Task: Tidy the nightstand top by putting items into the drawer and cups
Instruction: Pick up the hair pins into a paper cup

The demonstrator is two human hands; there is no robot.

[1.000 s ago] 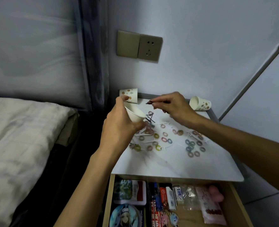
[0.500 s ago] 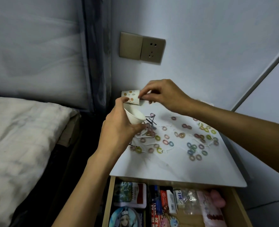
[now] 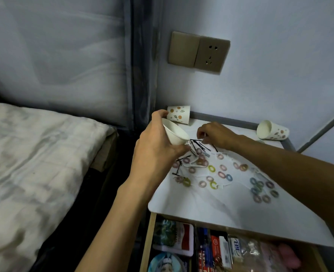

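A bed [image 3: 34, 163] with a pale crumpled sheet lay at the left. A dark curtain [image 3: 140, 75] hung beside it, and a brown socket [image 3: 199, 52] sat on the wall above the desk [image 3: 221, 209]. The desk top was white, with a grey rail along its back edge. Under its front edge the drawer [image 3: 149, 242] stood open, with packets and cards inside.

Half a second before, the right hand [image 3: 217, 135] was raised near the back cup [image 3: 179, 114]. Now it was low on the desk, its fingers [image 3: 202, 134] bent down onto the black pins [image 3: 198, 145]. Whether they gripped a pin I could not tell. The left hand [image 3: 154, 152] still held the cup [image 3: 175, 133] above the left part of the desk, with its fingers wrapped round the cup wall.

This cup was tilted, its axis leaning, with the mouth up and to the right, toward the pins. The back cup stood in the back left corner. The pins lay crossed in a loose pile, pointing many ways, and coloured rings [image 3: 211, 168] were scattered right of them. The side cup [image 3: 272, 132] lay in the back right corner, mouth to the left, its axis along the rail.
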